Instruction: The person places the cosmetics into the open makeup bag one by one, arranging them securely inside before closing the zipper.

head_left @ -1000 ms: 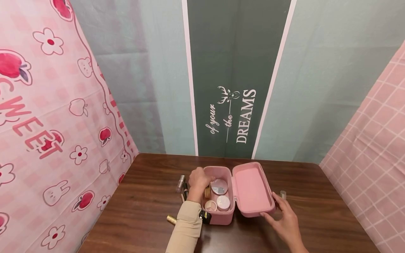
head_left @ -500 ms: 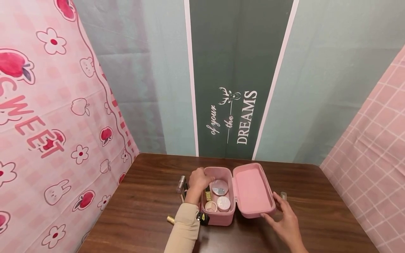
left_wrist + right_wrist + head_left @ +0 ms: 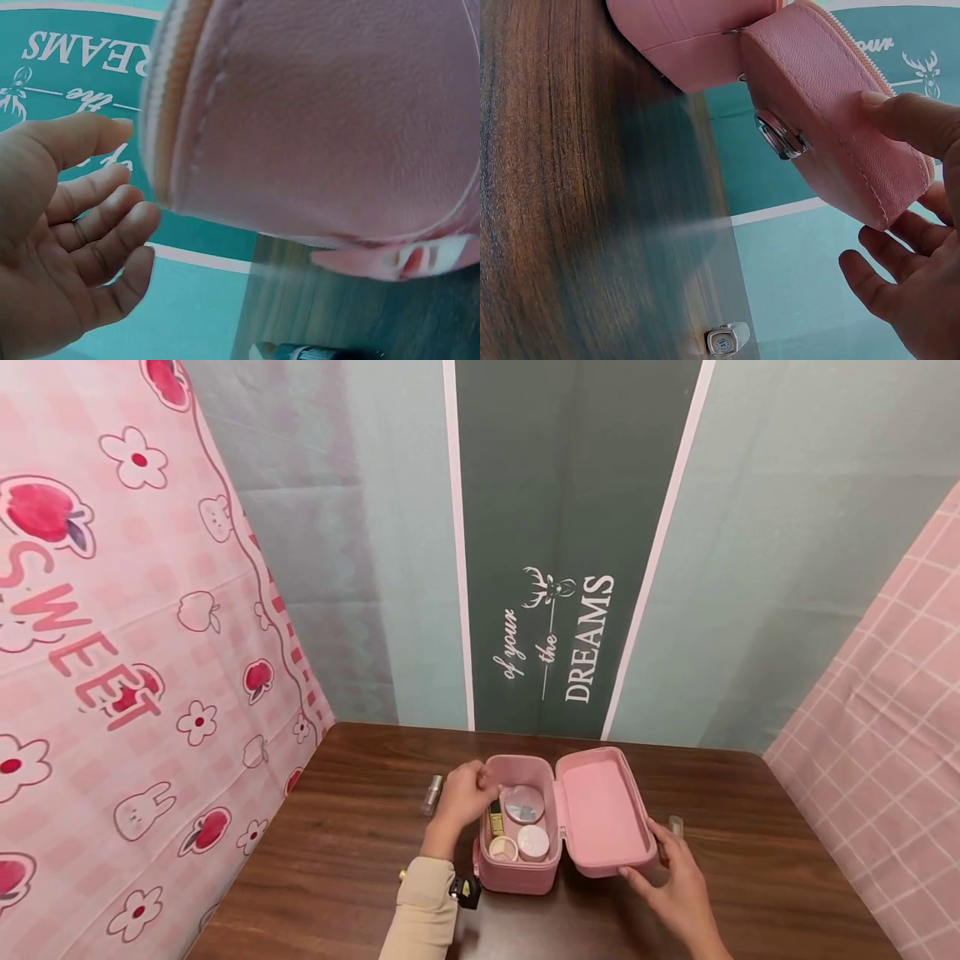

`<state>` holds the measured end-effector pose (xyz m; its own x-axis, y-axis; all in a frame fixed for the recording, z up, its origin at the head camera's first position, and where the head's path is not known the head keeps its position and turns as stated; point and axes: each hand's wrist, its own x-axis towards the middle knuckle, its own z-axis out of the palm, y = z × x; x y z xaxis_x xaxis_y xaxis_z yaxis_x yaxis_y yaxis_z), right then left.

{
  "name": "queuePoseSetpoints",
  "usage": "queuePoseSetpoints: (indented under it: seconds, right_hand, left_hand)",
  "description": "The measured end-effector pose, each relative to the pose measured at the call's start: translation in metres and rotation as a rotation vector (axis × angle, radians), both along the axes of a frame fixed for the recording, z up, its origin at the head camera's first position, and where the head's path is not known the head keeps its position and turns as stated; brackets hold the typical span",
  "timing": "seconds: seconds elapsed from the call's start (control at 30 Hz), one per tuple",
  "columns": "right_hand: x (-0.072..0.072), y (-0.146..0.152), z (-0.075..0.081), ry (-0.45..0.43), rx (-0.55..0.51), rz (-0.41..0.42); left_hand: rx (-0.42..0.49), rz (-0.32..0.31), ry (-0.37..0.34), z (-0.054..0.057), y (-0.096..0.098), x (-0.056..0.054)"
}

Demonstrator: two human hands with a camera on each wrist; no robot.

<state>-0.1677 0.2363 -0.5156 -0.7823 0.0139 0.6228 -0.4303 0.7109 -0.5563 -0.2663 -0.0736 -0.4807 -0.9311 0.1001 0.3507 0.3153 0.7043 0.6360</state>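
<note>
A pink zip-up case [image 3: 517,878] stands on the table with its lid [image 3: 603,810] folded out to the right. Inside lie a round clear-topped compact [image 3: 523,804], a white round jar [image 3: 533,841], a small cream-coloured round pot [image 3: 502,849] and a black-and-gold tube [image 3: 496,820]. My left hand [image 3: 463,793] hovers at the case's left rim; the left wrist view shows its fingers loosely bent, with nothing between them. My right hand [image 3: 678,881] grips the lid's outer corner, thumb on one side and fingers beneath in the right wrist view.
A clear-and-silver tube [image 3: 432,795] lies left of the case. A dark tube [image 3: 311,352] shows in the left wrist view. A gold tube [image 3: 402,875] is mostly behind the left sleeve. Right of the lid sits a small silver thing [image 3: 724,341] with a dial-like face.
My left hand has drawn back left from inside the case, its wrist swinging left, and the black-and-gold tube now shows uncovered there. The right hand keeps its hold on the lid.
</note>
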Motion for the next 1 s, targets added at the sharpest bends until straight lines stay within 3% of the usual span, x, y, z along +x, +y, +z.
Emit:
queuePoseSetpoints:
  seconds: [0.3,0.43,0.73,1.0]
  right_hand:
    - [0.004,0.0,0.001,-0.094,0.028,-0.031]
    - [0.005,-0.001,0.002,-0.113,0.026,-0.034]
    - [0.004,-0.003,0.003,-0.076,0.007,-0.029]
    - [0.005,-0.004,0.0,-0.075,-0.01,-0.031]
  left_hand:
    - [-0.113,-0.137,-0.172,0.008,-0.015,0.032]
    - [-0.151,-0.139,-0.166,0.007,-0.022,0.042]
    - [-0.108,-0.126,-0.19,0.001,-0.036,0.061]
    - [-0.093,-0.168,-0.141,-0.013,-0.05,0.068]
